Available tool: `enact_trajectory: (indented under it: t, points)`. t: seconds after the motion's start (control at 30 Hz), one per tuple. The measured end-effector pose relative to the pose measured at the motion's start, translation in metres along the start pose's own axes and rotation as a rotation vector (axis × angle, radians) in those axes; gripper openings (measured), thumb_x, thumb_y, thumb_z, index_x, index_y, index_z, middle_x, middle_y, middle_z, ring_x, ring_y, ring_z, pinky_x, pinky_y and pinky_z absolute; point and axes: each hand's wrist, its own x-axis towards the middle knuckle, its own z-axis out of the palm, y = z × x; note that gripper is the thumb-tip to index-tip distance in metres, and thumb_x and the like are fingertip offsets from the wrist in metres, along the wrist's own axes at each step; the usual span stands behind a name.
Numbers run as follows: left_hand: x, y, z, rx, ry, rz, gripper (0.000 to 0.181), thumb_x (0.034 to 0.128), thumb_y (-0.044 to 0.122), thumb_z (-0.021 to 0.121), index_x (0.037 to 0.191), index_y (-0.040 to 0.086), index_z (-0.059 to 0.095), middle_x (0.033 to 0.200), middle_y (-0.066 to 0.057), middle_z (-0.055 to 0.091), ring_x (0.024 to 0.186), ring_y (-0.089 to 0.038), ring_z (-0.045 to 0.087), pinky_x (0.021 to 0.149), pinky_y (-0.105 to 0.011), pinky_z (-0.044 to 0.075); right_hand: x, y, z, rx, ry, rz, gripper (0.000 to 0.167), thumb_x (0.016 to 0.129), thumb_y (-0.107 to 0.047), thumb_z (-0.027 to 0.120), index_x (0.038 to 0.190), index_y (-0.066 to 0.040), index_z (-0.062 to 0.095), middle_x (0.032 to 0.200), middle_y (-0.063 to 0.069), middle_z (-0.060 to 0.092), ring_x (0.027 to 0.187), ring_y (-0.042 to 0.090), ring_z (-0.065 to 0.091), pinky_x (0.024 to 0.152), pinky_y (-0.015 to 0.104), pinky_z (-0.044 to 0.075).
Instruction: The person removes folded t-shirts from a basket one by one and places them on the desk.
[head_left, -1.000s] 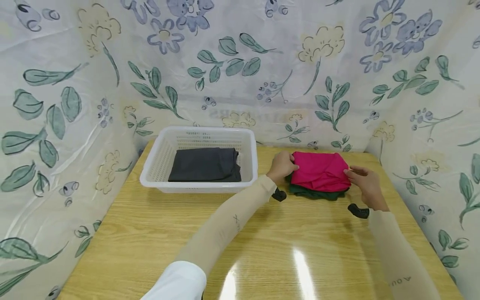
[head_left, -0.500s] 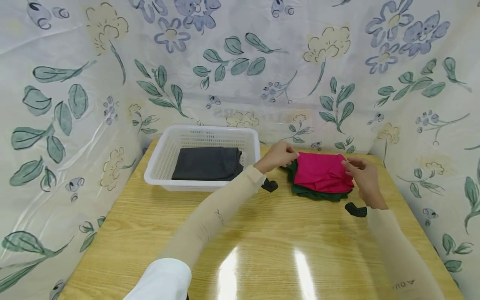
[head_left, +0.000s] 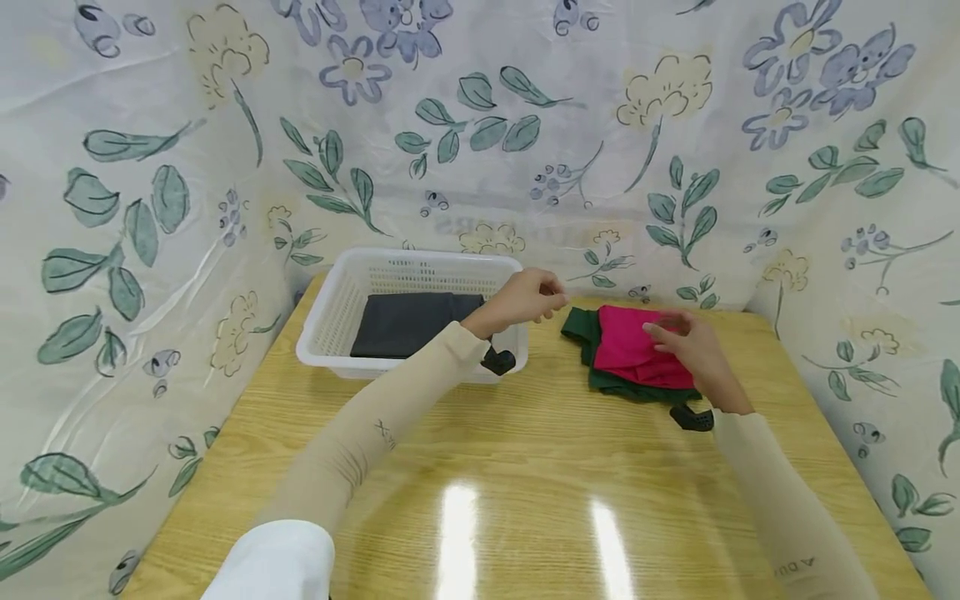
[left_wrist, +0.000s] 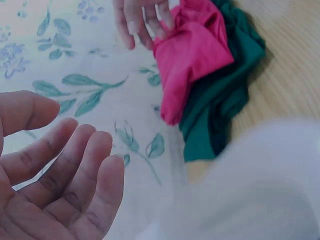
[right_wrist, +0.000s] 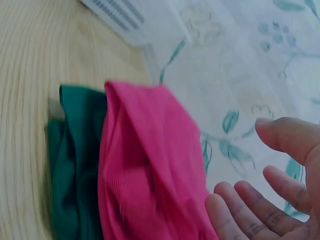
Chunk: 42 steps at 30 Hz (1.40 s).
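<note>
A folded pink cloth (head_left: 630, 348) lies on top of a folded dark green cloth (head_left: 581, 327) at the right of the table. My left hand (head_left: 525, 297) hovers by the right rim of the white basket (head_left: 318, 362), its fingers loosely bent around nothing. In the left wrist view its fingers (left_wrist: 102, 175) are relaxed and bare. Above the pink cloth is my right hand (head_left: 690, 346), thumb and fingers apart, as the right wrist view confirms. Inside the basket sits a folded dark grey cloth (head_left: 405, 323), partly covered by my left forearm.
The wooden table (head_left: 450, 450) runs up to a floral sheet (head_left: 480, 150) hung at the back and sides. Black wrist-worn devices (head_left: 498, 360) stick out below both wrists. The basket stands back left of the folded cloths.
Both hands have let go of the pink cloth. The left hand has moved left to the basket's edge, uncovering a green corner. My right hand has shifted slightly left over the pink cloth.
</note>
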Motion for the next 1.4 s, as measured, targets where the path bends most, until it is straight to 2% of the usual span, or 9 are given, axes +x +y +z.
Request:
enact_trajectory:
  t: [0.2, 0.33, 0.43, 0.57, 0.8, 1.1, 1.4]
  points:
    - [-0.019, -0.010, -0.026, 0.063, 0.034, -0.011, 0.028, 0.1063, 0.024, 0.061, 0.120, 0.001, 0.069, 0.102, -0.013, 0.068, 0.090, -0.032, 0.068, 0.079, -0.047, 0.058, 0.005, -0.016, 0.012, -0.016, -0.054, -0.015, 0.073, 0.101, -0.043, 0.066, 0.156, -0.004, 0.038, 0.146, 0.020, 0.049, 0.116, 0.039, 0.064, 0.104, 0.046, 0.050]
    - [-0.032, -0.021, -0.044, 0.075, 0.064, -0.055, 0.026, 0.1058, 0.024, 0.061, 0.118, 0.003, 0.069, 0.106, -0.016, 0.068, 0.091, -0.035, 0.067, 0.080, -0.051, 0.057, 0.009, -0.019, 0.018, 0.033, -0.091, -0.010, 0.068, 0.103, -0.035, 0.065, 0.157, -0.003, 0.037, 0.149, 0.021, 0.046, 0.122, 0.045, 0.058, 0.110, 0.053, 0.044]
    - [-0.044, -0.030, -0.056, 0.083, 0.078, -0.084, 0.025, 0.1055, 0.024, 0.062, 0.117, 0.002, 0.069, 0.105, -0.014, 0.068, 0.093, -0.037, 0.066, 0.082, -0.054, 0.057, 0.010, -0.022, 0.024, 0.032, -0.114, -0.015, 0.066, 0.104, -0.031, 0.064, 0.157, -0.003, 0.037, 0.150, 0.022, 0.045, 0.125, 0.047, 0.056, 0.111, 0.056, 0.041]
    - [-0.059, -0.040, -0.072, 0.085, 0.087, -0.119, 0.029, 0.1055, 0.026, 0.062, 0.119, 0.001, 0.068, 0.107, -0.015, 0.067, 0.100, -0.044, 0.064, 0.085, -0.057, 0.055, 0.010, -0.029, 0.033, -0.004, -0.130, -0.050, 0.066, 0.102, -0.036, 0.066, 0.155, -0.004, 0.042, 0.148, 0.020, 0.048, 0.124, 0.045, 0.056, 0.110, 0.057, 0.042]
    - [-0.083, -0.054, -0.094, 0.123, 0.121, -0.175, 0.030, 0.1055, 0.030, 0.062, 0.119, 0.005, 0.066, 0.120, -0.024, 0.064, 0.103, -0.043, 0.064, 0.087, -0.056, 0.055, 0.009, -0.045, 0.050, 0.002, -0.171, -0.113, 0.063, 0.102, -0.040, 0.066, 0.152, -0.006, 0.047, 0.148, 0.017, 0.048, 0.128, 0.042, 0.053, 0.111, 0.058, 0.040]
    - [-0.110, -0.076, -0.118, 0.185, 0.183, -0.200, 0.033, 0.1057, 0.034, 0.061, 0.121, 0.004, 0.068, 0.120, -0.023, 0.065, 0.102, -0.043, 0.064, 0.084, -0.054, 0.056, 0.016, -0.060, 0.077, 0.013, -0.198, -0.184, 0.055, 0.103, -0.036, 0.066, 0.147, -0.006, 0.052, 0.142, 0.016, 0.054, 0.127, 0.035, 0.054, 0.108, 0.054, 0.045]
    - [-0.133, -0.083, -0.136, 0.203, 0.216, -0.259, 0.035, 0.1066, 0.032, 0.059, 0.124, 0.003, 0.066, 0.121, -0.024, 0.064, 0.101, -0.040, 0.065, 0.086, -0.054, 0.056, 0.019, -0.081, 0.107, -0.004, -0.215, -0.230, 0.051, 0.102, -0.036, 0.067, 0.144, -0.010, 0.056, 0.137, 0.013, 0.059, 0.123, 0.033, 0.059, 0.107, 0.057, 0.045]
